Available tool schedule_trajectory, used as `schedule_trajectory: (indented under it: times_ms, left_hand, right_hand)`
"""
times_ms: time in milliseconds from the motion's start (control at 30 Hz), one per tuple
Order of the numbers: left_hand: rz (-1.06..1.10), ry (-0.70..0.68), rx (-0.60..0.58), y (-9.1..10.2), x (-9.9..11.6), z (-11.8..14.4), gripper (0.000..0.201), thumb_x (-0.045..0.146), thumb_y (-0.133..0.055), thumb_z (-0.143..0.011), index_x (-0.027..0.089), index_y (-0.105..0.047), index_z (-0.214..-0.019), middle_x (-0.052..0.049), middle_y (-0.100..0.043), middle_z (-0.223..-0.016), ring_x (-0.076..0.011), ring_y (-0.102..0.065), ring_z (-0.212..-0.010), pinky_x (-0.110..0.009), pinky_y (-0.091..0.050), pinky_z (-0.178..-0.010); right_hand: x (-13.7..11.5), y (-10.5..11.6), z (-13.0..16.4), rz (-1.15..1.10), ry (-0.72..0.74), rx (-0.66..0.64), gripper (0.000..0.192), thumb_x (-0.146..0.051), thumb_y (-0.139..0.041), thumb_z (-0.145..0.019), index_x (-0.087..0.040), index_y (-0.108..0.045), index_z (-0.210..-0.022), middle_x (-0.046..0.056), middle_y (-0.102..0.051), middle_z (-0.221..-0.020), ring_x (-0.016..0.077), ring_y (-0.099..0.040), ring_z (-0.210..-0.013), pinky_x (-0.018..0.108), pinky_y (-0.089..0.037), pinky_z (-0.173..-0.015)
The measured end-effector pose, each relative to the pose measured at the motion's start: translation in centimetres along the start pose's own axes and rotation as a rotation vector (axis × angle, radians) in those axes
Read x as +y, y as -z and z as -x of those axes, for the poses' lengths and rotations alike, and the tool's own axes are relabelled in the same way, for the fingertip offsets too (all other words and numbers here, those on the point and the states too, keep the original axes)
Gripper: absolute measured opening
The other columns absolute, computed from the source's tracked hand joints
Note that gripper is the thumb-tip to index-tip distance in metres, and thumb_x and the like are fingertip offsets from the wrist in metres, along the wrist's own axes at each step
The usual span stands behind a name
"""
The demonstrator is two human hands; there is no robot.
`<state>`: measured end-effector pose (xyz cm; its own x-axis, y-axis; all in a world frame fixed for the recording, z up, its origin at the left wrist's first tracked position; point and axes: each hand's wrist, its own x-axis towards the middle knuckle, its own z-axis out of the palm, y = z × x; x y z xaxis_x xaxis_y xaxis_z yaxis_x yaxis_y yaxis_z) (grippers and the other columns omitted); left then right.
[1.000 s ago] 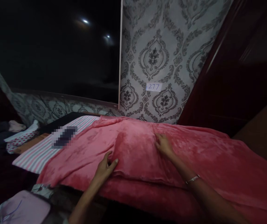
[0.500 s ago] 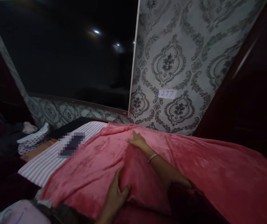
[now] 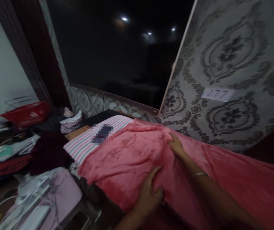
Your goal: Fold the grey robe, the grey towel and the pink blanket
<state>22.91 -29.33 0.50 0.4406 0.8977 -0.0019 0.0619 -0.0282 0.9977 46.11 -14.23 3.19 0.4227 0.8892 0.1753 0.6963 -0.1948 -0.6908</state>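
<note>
A pink-red plush blanket (image 3: 132, 150) is spread over a surface in front of me, with soft creases across it. My left hand (image 3: 151, 190) rests on its near part, thumb and forefinger apart, the other fingers partly hidden. Farther back, my right hand (image 3: 176, 145), with a bracelet at the wrist, lies against the blanket beside a raised fold. Its forefinger is stretched out and its thumb stands apart. Beyond the blanket's left edge a striped cloth (image 3: 79, 150) shows, with a blurred dark object (image 3: 102, 134) on it.
A large dark TV screen (image 3: 117, 54) hangs on the patterned wall behind. A paper marked 277 (image 3: 218, 94) is stuck on the wallpaper. To the left are a red basket (image 3: 29, 113), piled clothes (image 3: 10, 153) and a pink stool (image 3: 67, 185) with cables and a power strip.
My view has swung left, bringing the basket, clothes and stool into sight. Both hands stay on the blanket, and a fold has risen beside my right hand.
</note>
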Motion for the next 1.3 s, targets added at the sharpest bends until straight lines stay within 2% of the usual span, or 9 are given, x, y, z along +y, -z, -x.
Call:
schedule_trajectory:
  times_ms: [133,300,433,533,633,833,1000,1167,1300]
  left_hand:
    - [0.068,-0.088,0.047,1.8,4.6,0.8,0.066,0.014,-0.056,-0.072,0.021,-0.058,-0.137,-0.006,-0.059,-0.141,-0.0258,-0.057,-0.126,-0.037,-0.051,-0.103]
    - [0.002,-0.247,0.184,7.5,7.4,0.8,0.057,0.023,-0.060,-0.074,0.021,-0.063,-0.130,-0.005,-0.064,-0.134,-0.0275,-0.055,-0.129,-0.041,-0.045,-0.109]
    - [-0.186,-0.245,0.334,12.9,4.3,-0.1,0.057,0.025,-0.057,-0.073,0.016,-0.064,-0.128,-0.008,-0.065,-0.133,-0.0276,-0.057,-0.126,-0.043,-0.044,-0.109]
    - [-0.391,-0.069,0.406,15.5,0.3,-0.6,0.055,0.024,-0.055,-0.070,0.013,-0.067,-0.123,-0.011,-0.071,-0.123,-0.0292,-0.063,-0.118,-0.046,-0.048,-0.104]
    - [-0.520,-0.046,0.421,16.6,-2.5,-0.9,0.052,0.031,-0.053,-0.074,0.012,-0.067,-0.121,-0.012,-0.073,-0.118,-0.0291,-0.067,-0.110,-0.045,-0.052,-0.100]
    - [-0.688,-0.149,0.400,17.5,-3.0,-1.4,0.053,0.045,-0.049,-0.079,0.013,-0.068,-0.117,-0.012,-0.074,-0.114,-0.0293,-0.069,-0.105,-0.043,-0.056,-0.093]
    - [-0.960,-0.295,0.552,16.0,-1.5,-1.3,0.051,0.045,-0.044,-0.087,0.011,-0.068,-0.116,-0.018,-0.071,-0.114,-0.0334,-0.065,-0.108,-0.052,-0.053,-0.097]
    - [-1.096,-0.452,0.437,12.8,0.1,-2.0,0.049,0.040,-0.044,-0.091,0.011,-0.065,-0.124,-0.018,-0.065,-0.130,-0.0345,-0.059,-0.123,-0.054,-0.048,-0.105]
    - [-1.140,-0.479,0.253,8.9,0.6,-1.7,0.049,0.039,-0.049,-0.092,0.014,-0.060,-0.134,-0.016,-0.059,-0.140,-0.0346,-0.051,-0.134,-0.056,-0.042,-0.112]
  right_hand:
    - [-1.6,2.0,-0.9,-0.176,0.096,0.250,0.072,-0.019,-0.049,-0.073,-0.011,-0.052,-0.144,0.014,-0.061,-0.136,0.0317,-0.054,-0.128,0.045,-0.041,-0.110]
    - [-7.8,1.3,-2.7,-0.267,0.287,0.319,0.072,-0.017,-0.051,-0.072,-0.015,-0.051,-0.144,0.012,-0.056,-0.143,0.0285,-0.050,-0.132,0.041,-0.037,-0.114]
    - [-10.9,-4.1,-1.8,-0.233,0.256,0.060,0.076,-0.015,-0.052,-0.078,-0.009,-0.038,-0.152,0.016,-0.047,-0.150,0.0284,-0.040,-0.141,0.043,-0.029,-0.119]
    - [-10.4,-8.5,0.3,-0.213,0.223,-0.161,0.065,-0.013,-0.059,-0.074,-0.006,-0.056,-0.139,0.019,-0.059,-0.138,0.0313,-0.050,-0.134,0.046,-0.032,-0.117]
    - [-8.9,-10.4,1.5,-0.236,0.234,-0.240,0.055,-0.012,-0.063,-0.071,-0.012,-0.067,-0.126,0.015,-0.065,-0.131,0.0288,-0.058,-0.125,0.043,-0.038,-0.114]
    - [-3.5,-4.5,-0.1,-0.306,0.166,-0.060,0.050,-0.013,-0.052,-0.080,-0.016,-0.066,-0.127,0.009,-0.066,-0.131,0.0203,-0.061,-0.119,0.034,-0.045,-0.107]
    - [3.3,1.8,0.9,-0.336,-0.012,0.094,0.047,-0.013,-0.051,-0.080,-0.015,-0.065,-0.124,0.010,-0.073,-0.107,0.0203,-0.068,-0.099,0.036,-0.054,-0.093]
    - [5.8,2.3,2.1,-0.412,-0.158,0.064,0.049,-0.019,-0.054,-0.085,-0.015,-0.056,-0.133,0.004,-0.070,-0.081,0.0155,-0.067,-0.066,0.028,-0.058,-0.065]
    - [5.2,0.9,1.0,-0.418,-0.186,0.063,0.055,-0.026,-0.061,-0.084,-0.020,-0.054,-0.137,0.003,-0.071,-0.085,0.0157,-0.067,-0.071,0.029,-0.057,-0.071]
